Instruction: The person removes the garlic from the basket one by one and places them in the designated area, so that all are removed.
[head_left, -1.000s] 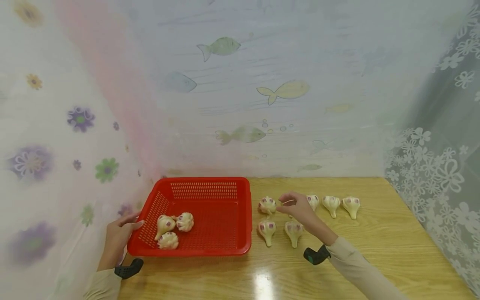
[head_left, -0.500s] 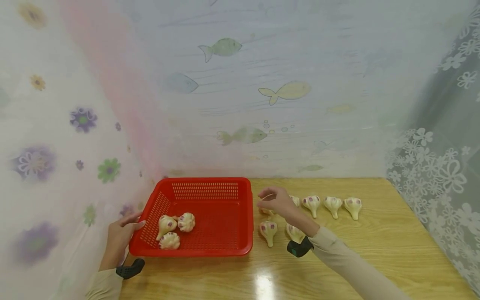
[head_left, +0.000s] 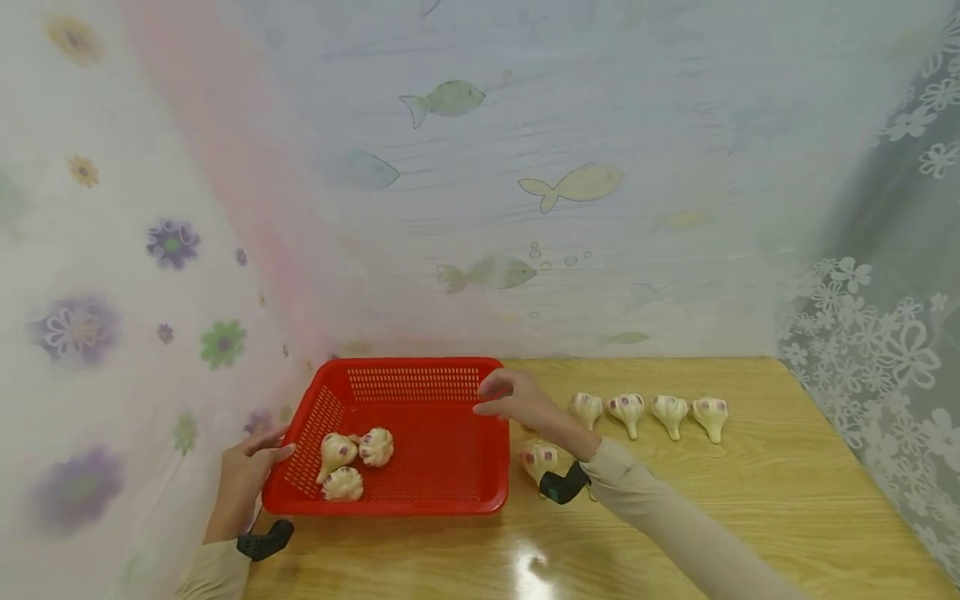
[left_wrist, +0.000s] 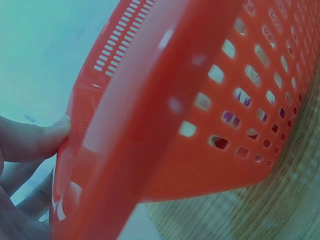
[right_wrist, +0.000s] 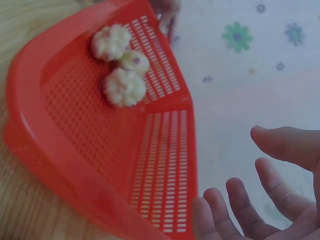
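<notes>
The red plastic basket [head_left: 390, 507] stands on the table, with three garlic bulbs [head_left: 342, 483] at its left end. My left hand [head_left: 243, 483] holds the basket's left rim; in the left wrist view its thumb [left_wrist: 40, 140] lies on the rim, with the other fingers partly hidden behind. Above the basket's right rim hovers my right hand [head_left: 521, 404], fingers loosely bent. In the right wrist view nothing lies between its thumb [right_wrist: 285, 145] and spread fingers. Right of the basket, several more garlic bulbs [head_left: 626, 410] lie in rows; my right hand and forearm partly hide some.
A wooden table [head_left: 787, 500] bears the basket and the bulbs. Walls covered in fish and flower prints [head_left: 570, 183] close off the back and left. A grey curtain with white flowers [head_left: 877, 333] hangs at the right.
My right hand has moved left, from above the loose bulbs to over the basket's right rim. The left hand keeps its place on the basket, and the bulbs have not visibly moved.
</notes>
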